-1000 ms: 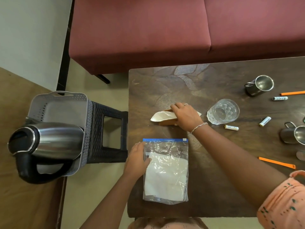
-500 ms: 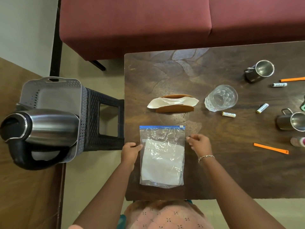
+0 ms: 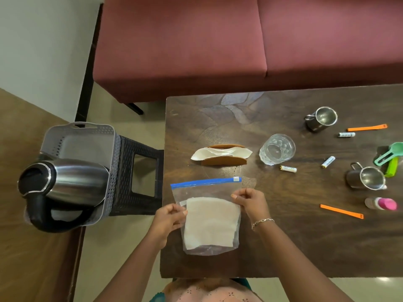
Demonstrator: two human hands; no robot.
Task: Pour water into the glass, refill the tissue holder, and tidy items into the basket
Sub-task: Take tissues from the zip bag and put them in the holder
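Note:
A clear zip bag [image 3: 210, 223] with a blue seal strip holds a stack of white tissues and is lifted off the dark wooden table [image 3: 283, 243]. My left hand [image 3: 170, 219] pinches its left edge and my right hand [image 3: 250, 203] pinches its right edge. Beyond the bag stands a brown wooden tissue holder [image 3: 222, 160] with a few white tissues in it. A clear glass [image 3: 277, 149] stands to its right. A grey perforated basket [image 3: 80, 144] rests on a black stool [image 3: 139, 175] left of the table, and a steel kettle [image 3: 63, 188] with a black handle stands at the basket's near end.
Scattered on the table's right are two steel mugs [image 3: 320, 118] [image 3: 366, 178], three batteries [image 3: 287, 168], two orange strips [image 3: 341, 211], a green measuring spoon [image 3: 390, 153] and a pink-capped bottle [image 3: 381, 203]. A maroon sofa [image 3: 239, 44] runs along the table's far side.
My right hand left the tissue holder and came back to the bag's right edge. Both hands now pinch the bag and have raised its top off the table.

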